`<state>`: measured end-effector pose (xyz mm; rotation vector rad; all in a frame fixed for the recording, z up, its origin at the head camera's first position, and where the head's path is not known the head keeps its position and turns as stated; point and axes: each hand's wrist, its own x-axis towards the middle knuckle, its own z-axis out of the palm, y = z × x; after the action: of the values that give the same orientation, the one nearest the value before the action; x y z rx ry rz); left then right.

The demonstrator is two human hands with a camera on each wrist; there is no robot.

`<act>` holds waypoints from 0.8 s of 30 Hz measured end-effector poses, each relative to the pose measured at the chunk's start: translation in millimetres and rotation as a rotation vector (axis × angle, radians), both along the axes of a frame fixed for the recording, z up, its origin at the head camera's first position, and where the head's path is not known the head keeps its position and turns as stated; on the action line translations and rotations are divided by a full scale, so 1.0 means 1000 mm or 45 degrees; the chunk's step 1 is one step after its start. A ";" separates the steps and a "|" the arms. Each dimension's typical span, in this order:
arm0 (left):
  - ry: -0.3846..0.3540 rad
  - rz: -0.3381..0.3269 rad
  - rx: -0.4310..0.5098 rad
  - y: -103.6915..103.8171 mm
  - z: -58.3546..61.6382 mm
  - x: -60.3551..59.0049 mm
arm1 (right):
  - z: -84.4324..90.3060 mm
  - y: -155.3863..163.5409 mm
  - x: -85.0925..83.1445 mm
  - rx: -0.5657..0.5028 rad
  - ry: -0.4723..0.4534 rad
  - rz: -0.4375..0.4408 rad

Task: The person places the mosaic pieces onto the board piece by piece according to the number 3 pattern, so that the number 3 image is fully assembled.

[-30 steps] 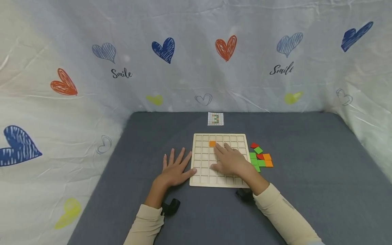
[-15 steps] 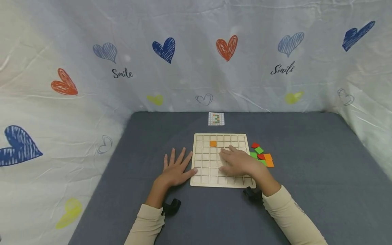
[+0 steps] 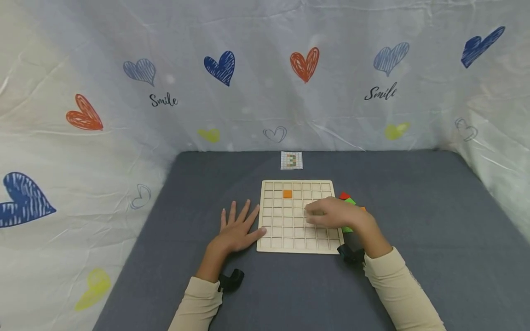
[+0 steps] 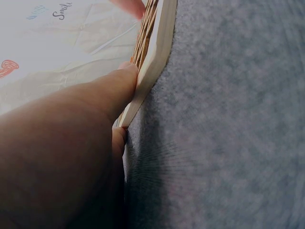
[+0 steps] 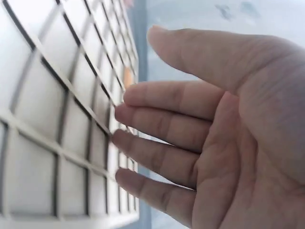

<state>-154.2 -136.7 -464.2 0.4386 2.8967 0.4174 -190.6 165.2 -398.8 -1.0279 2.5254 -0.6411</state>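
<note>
Right hand (image 3: 337, 215): fingers (image 5: 162, 126) straight and side by side, loosely relaxed, holding nothing. In the right wrist view they sit just above the grid, the tips close to the cell ribs; contact cannot be told. The hand lies over the right-hand columns of the wooden grid board (image 3: 281, 230), fingers pointing toward the left.

Left hand (image 3: 237, 231): fingers spread apart and flat on the grey table cover (image 3: 414, 207), palm down. The thumb (image 4: 102, 90) rests against the board's left edge, near its front corner; the left wrist view shows it touching the pale side wall of the board.

Board: lies flat near the middle of the table, between the two hands. One orange tile (image 3: 287, 194) sits in a cell of the second row from the far edge, third column from the left. Other visible cells hold no tile.

Loose tiles (image 3: 347, 199): red, green and orange pieces just beside the board's right edge, mostly hidden behind the right hand.

A small pattern card (image 3: 291, 160) lies beyond the board's far edge. Heart-printed sheet (image 3: 265, 82) hangs behind the table.
</note>
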 end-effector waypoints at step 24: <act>0.005 -0.009 0.017 -0.001 -0.001 0.001 | -0.009 0.076 -0.023 0.204 0.094 -0.637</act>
<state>-153.3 -138.2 -465.2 0.4524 2.8966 0.4353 -213.1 241.3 -407.4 -0.3667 2.8634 -0.5196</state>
